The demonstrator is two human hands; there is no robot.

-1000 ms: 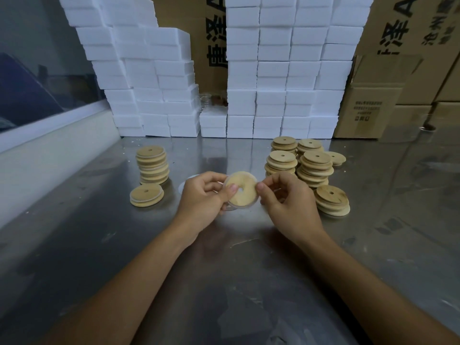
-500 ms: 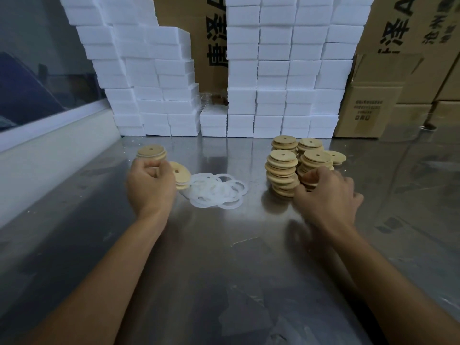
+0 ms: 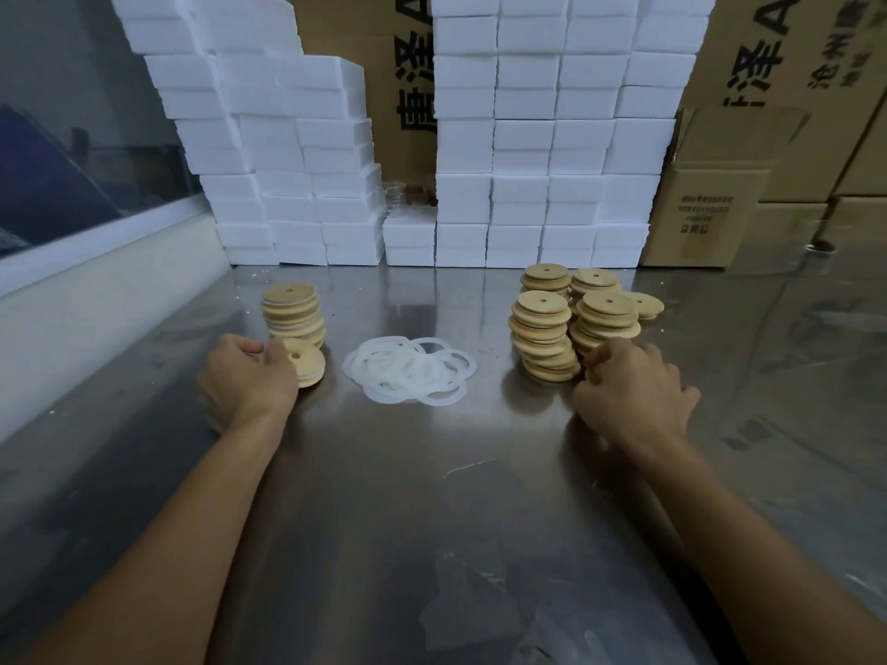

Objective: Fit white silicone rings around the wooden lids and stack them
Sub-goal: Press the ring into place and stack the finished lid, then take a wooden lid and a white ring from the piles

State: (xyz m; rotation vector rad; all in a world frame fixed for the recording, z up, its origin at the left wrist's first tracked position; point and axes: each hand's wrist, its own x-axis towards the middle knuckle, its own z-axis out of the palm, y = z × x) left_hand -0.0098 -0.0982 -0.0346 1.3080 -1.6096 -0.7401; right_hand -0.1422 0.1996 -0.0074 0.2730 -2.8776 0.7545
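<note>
A tall stack of ringed wooden lids (image 3: 292,312) stands at the left. In front of it, my left hand (image 3: 247,381) holds a ringed lid (image 3: 307,362) by its edge, resting on a short pile. Loose white silicone rings (image 3: 410,369) lie in a heap at the centre. Bare wooden lids stand in several stacks (image 3: 542,336) at the right. My right hand (image 3: 633,393) is curled over the low front stack there and grips a bare lid (image 3: 591,372), which is mostly hidden under the fingers.
All of it lies on a steel table (image 3: 432,496). White foam boxes (image 3: 542,136) are piled along the back. Cardboard cartons (image 3: 710,204) stand at the back right, and a white ledge (image 3: 96,290) runs along the left.
One second ago both hands held a lid together at the centre. They parted; my left hand carried the ringed lid down to the short left pile, and my right hand went to the low right stack.
</note>
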